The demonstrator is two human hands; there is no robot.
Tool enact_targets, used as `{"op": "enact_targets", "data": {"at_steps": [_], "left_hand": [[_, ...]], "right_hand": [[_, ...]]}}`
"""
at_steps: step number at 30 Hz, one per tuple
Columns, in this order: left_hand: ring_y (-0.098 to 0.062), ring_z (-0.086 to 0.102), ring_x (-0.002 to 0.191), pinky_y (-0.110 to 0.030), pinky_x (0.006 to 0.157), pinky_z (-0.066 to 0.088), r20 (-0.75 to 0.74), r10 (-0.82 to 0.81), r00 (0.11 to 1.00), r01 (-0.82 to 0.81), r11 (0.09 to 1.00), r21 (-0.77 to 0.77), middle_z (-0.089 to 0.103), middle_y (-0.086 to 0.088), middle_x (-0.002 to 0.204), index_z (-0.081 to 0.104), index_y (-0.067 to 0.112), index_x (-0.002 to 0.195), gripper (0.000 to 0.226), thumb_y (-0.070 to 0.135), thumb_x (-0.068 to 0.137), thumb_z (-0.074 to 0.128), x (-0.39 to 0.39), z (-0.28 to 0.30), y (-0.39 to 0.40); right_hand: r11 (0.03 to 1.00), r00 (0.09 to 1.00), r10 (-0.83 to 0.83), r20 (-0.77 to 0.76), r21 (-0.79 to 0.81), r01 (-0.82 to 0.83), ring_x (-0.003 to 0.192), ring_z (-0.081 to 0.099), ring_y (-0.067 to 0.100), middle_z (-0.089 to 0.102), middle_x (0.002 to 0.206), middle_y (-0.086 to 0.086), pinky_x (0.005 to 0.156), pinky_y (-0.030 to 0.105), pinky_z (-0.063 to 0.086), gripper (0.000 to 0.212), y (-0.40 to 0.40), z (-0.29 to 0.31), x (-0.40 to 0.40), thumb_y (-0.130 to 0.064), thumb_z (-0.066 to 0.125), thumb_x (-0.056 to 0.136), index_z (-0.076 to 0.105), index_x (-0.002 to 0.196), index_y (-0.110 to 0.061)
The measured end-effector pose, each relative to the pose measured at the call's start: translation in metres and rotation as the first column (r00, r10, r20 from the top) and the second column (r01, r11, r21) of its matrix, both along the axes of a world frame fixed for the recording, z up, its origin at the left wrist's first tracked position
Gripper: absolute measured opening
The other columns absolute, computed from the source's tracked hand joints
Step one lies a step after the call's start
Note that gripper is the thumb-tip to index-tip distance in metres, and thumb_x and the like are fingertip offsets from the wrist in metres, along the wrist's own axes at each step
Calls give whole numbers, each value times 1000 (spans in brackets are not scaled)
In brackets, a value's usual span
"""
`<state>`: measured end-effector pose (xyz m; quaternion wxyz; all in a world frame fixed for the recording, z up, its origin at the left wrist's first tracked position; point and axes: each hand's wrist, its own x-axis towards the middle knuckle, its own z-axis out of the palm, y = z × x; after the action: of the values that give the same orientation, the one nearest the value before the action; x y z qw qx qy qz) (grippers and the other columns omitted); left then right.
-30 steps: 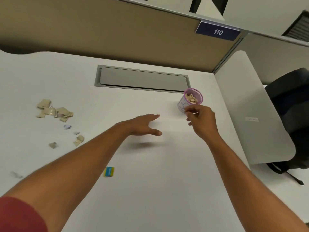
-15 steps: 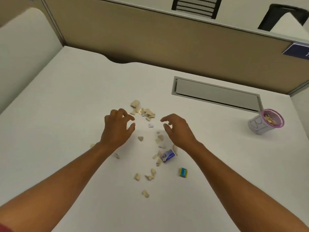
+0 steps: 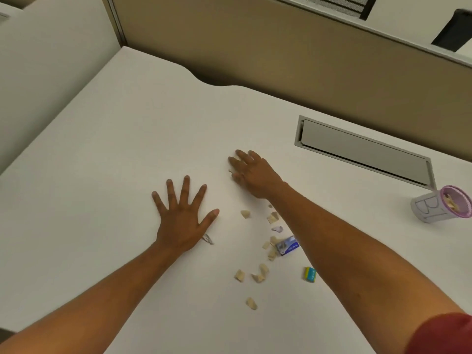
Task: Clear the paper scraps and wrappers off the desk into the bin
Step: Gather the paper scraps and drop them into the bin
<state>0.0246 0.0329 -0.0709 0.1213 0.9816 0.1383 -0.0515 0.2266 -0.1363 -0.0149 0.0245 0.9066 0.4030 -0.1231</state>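
Paper scraps (image 3: 265, 246) lie between both forearms.

The little bin (image 3: 434, 205) with the purple rim is showing big hand-drawn letters on its white side that are looking like "BI", and the small blue and white wrapper (image 3: 288, 246) is showing tiny print that is too small to read.

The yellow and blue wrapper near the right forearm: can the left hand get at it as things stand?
Probably not directly: the yellow and blue wrapper lies hard against the right forearm, far across from the flat left hand; scraps lie between.
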Motion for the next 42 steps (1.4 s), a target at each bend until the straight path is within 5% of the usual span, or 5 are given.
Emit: {"op": "enact_targets", "data": {"at_steps": [9,15,24,34,42], "left_hand": [[-27,21,161,-55,132,8,239,-47,970,130,929,-347,33,-7,169,40,20,158,70,60,106,15,-7,10,-73],[-9,33,152,-19,127,20,253,190,948,87,614,-785,41,2,161,46,21,153,47,31,109,34,-6,33,-107],[-16,37,152,-27,123,27,223,46,974,101,791,-603,42,-1,164,48,16,153,44,23,111,42,20,47,-29],[-5,17,160,-19,129,-3,208,-142,968,238,788,-568,38,8,165,39,18,159,59,42,106,29,-47,27,-53],[-35,49,127,-45,96,51,100,-46,994,74,951,-301,52,-10,142,51,13,149,56,21,94,58,-41,47,-72]], "right_hand": [[918,938,-343,-42,195,344,135,44,39,46,150,14,112,48,40,42,-66,-6,-131,-30,36,106,50,141,-13],[829,883,-406,-234,313,464,146,34,30,39,158,9,120,44,31,44,-64,6,-187,-30,29,107,44,147,-19],[953,935,-225,-273,140,270,157,10,27,12,170,8,127,41,12,63,-32,14,-60,-42,36,108,20,161,-10],[904,939,-283,-195,274,329,155,20,26,30,165,7,127,42,18,50,-65,-9,-194,-35,34,110,40,153,-12],[764,765,-642,50,125,633,121,48,33,53,137,11,96,34,42,49,-124,8,-146,-14,41,90,56,137,-8]]}}
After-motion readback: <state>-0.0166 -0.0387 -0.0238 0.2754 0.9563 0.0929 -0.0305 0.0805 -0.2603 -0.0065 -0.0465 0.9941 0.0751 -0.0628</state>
